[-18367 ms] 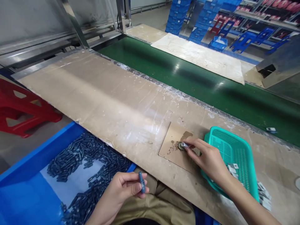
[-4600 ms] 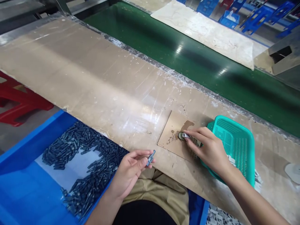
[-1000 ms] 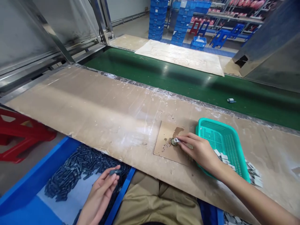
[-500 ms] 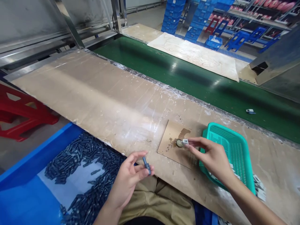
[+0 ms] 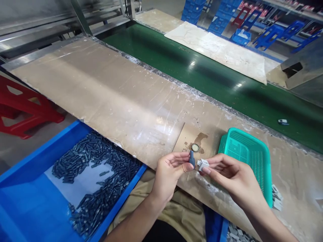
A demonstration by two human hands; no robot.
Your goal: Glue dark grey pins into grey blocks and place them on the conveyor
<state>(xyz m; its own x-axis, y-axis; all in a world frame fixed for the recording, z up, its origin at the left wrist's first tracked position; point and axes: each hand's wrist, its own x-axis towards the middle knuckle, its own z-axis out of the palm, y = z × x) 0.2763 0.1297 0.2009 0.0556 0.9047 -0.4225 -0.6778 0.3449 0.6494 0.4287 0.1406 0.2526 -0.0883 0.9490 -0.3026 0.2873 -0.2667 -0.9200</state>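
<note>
My left hand (image 5: 169, 173) pinches a small dark blue-grey plastic piece (image 5: 192, 159) with a narrow stem pointing up. Close on its right, my right hand (image 5: 234, 174) grips a small white plastic block (image 5: 202, 164) between thumb and fingers. The two parts are side by side, with hardly any gap between them. Just beyond the fingers, a round cap holding pale stuff (image 5: 195, 148) lies on a stained cardboard sheet (image 5: 183, 137). A green mesh basket (image 5: 266, 161) stands right behind my right hand.
Left of my lap is a blue bin (image 5: 30, 205) heaped with dark plastic pieces (image 5: 75, 161). White parts (image 5: 277, 198) lie beside the basket. Beyond the worktable (image 5: 113, 101) runs a green conveyor belt (image 5: 174, 64), with one small assembled part (image 5: 283, 122) on it. A red stool (image 5: 30, 107) stands at left.
My left hand has moved right and up from over the bin side, bringing the dark piece beside the white block. My right hand has drawn the block down, away from the round cap.
</note>
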